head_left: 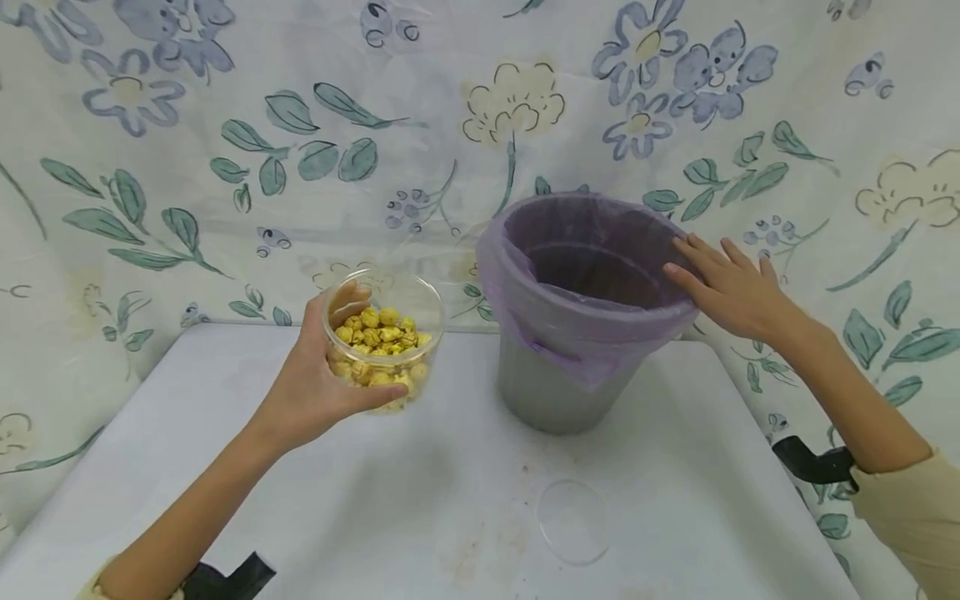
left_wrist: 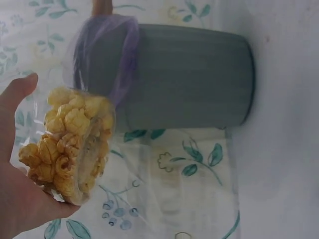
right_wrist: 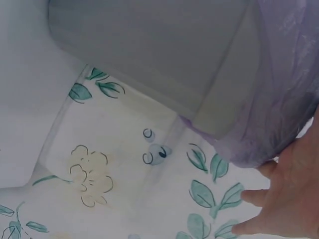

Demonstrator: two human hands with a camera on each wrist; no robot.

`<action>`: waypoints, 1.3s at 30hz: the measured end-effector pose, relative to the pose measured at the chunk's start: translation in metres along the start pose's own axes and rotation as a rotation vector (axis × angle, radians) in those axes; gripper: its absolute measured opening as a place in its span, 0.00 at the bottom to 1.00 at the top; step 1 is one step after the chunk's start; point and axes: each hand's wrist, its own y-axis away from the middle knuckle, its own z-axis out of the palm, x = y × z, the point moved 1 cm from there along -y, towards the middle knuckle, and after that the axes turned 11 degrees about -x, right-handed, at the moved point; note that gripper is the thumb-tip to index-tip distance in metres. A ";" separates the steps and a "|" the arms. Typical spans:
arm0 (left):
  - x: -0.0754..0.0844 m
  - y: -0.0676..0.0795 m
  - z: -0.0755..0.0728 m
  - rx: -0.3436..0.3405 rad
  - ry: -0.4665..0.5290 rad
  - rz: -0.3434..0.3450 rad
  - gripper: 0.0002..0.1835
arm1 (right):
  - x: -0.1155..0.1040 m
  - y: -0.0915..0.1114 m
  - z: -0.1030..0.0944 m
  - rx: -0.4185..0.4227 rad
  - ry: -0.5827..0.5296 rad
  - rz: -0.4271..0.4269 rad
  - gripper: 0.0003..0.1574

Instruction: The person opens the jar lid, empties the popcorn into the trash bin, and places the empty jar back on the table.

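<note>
My left hand grips a clear plastic tub around its side, thumb at the front and fingers behind. Yellow caramel-style popcorn fills the lower part of the tub, which is raised above the table; the pieces also show through its wall in the left wrist view. To the right stands a grey trash bin lined with a thin purple bag folded over its rim. Straight, spread fingers of my right hand rest at the bin's right rim, on the bag.
A round clear lid lies flat on the white table in front of the bin. Small brown crumbs and smudges dot the surface nearby. Floral fabric hangs behind the table and along its sides.
</note>
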 end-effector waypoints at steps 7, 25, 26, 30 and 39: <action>0.021 -0.027 -0.025 0.043 -0.142 0.032 0.62 | 0.001 -0.002 -0.002 0.005 0.003 -0.007 0.48; 0.050 -0.108 -0.032 0.034 -0.527 0.126 0.61 | 0.003 0.004 -0.002 -0.008 0.004 0.019 0.48; 0.052 -0.113 -0.032 0.032 -0.566 0.135 0.61 | 0.004 0.004 -0.002 -0.007 0.004 0.020 0.48; 0.057 -0.129 -0.032 0.031 -0.700 0.151 0.60 | 0.003 0.003 -0.003 -0.011 0.006 0.011 0.48; 0.068 -0.155 -0.031 0.002 -0.823 0.151 0.58 | -0.001 0.000 -0.002 -0.011 0.006 -0.005 0.48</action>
